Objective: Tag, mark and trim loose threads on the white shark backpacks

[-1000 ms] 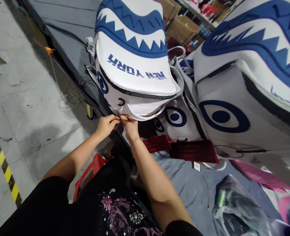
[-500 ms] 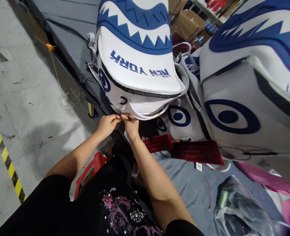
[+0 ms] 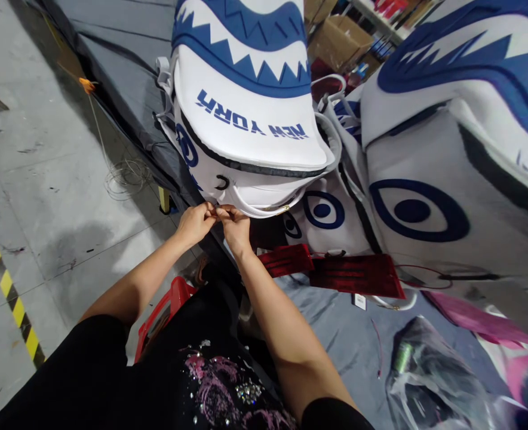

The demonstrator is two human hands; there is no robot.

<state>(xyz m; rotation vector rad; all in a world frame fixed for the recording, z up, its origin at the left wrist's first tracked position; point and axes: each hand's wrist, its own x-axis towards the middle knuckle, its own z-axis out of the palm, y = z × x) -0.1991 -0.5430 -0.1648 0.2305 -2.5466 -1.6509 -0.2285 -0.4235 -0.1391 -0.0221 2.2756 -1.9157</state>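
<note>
A white and blue backpack (image 3: pixel 246 101) with a jagged-teeth pattern and "NEW YORK" lettering lies on the grey-covered table in front of me. My left hand (image 3: pixel 196 222) and my right hand (image 3: pixel 235 228) meet at its near lower edge, just below a small black curved loop (image 3: pixel 221 182). Both are closed, fingertips pinched close together. Whatever sits between the fingers is too small or too hidden to name. A white carry handle (image 3: pixel 268 210) with a gold-coloured fitting curves just right of my right hand.
More such backpacks (image 3: pixel 418 209) with blue eyes stand on the right. Dark red tags (image 3: pixel 356 275) and a clear plastic bag (image 3: pixel 434 370) lie on the grey cloth (image 3: pixel 331 334). A red stool (image 3: pixel 169 304) is by my legs. Cartons (image 3: pixel 340 42) stand behind.
The view has shifted very slightly. Both hands stay pinched at the same edge of the backpack, with only a small movement of the fingers.
</note>
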